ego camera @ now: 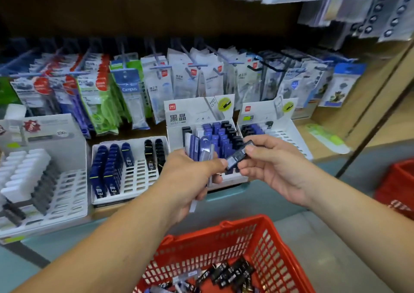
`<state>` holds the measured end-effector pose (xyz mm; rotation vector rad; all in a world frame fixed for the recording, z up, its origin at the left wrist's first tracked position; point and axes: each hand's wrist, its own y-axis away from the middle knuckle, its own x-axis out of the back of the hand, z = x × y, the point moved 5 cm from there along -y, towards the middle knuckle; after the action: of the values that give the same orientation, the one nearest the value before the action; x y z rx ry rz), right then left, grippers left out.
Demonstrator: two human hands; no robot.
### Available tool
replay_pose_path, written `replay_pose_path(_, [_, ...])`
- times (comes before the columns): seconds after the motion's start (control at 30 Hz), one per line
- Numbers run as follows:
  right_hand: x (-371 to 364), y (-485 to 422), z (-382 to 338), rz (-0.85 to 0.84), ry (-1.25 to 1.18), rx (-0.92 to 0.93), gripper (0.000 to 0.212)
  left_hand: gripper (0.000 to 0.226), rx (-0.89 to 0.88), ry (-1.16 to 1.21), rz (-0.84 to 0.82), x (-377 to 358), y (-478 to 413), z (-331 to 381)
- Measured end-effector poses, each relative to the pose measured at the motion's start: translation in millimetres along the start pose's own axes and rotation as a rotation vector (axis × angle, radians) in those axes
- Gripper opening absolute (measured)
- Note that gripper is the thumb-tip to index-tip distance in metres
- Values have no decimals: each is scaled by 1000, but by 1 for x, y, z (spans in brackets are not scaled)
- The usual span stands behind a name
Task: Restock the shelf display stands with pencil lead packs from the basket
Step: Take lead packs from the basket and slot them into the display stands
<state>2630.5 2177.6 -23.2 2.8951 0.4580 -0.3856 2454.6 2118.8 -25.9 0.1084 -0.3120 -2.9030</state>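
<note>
My left hand (190, 178) grips a bunch of several blue and clear pencil lead packs (198, 148) in front of the middle display stand (177, 133). My right hand (266, 165) pinches a single black lead pack (238, 156) between thumb and fingers, just right of the bunch. The middle stand holds rows of blue and black packs. A second stand (289, 133) to its right holds a few packs at the back. The red basket (266, 241) below my arms has several black and clear packs (224, 272) on its bottom.
A low white rack (136, 180) on the left holds blue and black packs. A rack of white erasers (26, 174) stands further left. Hanging stationery packets (179, 77) fill the back of the shelf. Another red basket (398, 187) stands at the right edge.
</note>
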Motion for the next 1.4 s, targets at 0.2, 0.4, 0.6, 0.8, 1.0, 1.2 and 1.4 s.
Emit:
replay_pose_path(0.2, [31, 14, -13, 8, 433, 97, 16, 10, -152, -139, 35, -33, -17, 23])
replay_pose_path(0.4, [42, 4, -22, 82, 764, 312, 32, 19, -166, -204, -13, -69, -34, 34])
replay_pose_path(0.6, [82, -14, -6, 258, 507, 191, 16, 15, -73, -83, -8, -61, -44, 12])
replay_pose_path(0.8, [103, -25, -2, 407, 384, 158, 24, 21, -30, -95, -36, -58, -42, -3])
replay_pose_path(1.0, [106, -30, -1, 430, 302, 187, 31, 19, -48, -122, -51, -63, -41, -9])
replay_pose_path(1.2, [124, -26, -25, 524, 378, 262, 21, 21, -81, -171, -85, -70, -40, -3])
replay_pose_path(1.4, [143, -72, -65, 445, 529, 260, 16, 21, -195, -319, -58, -81, -52, 31])
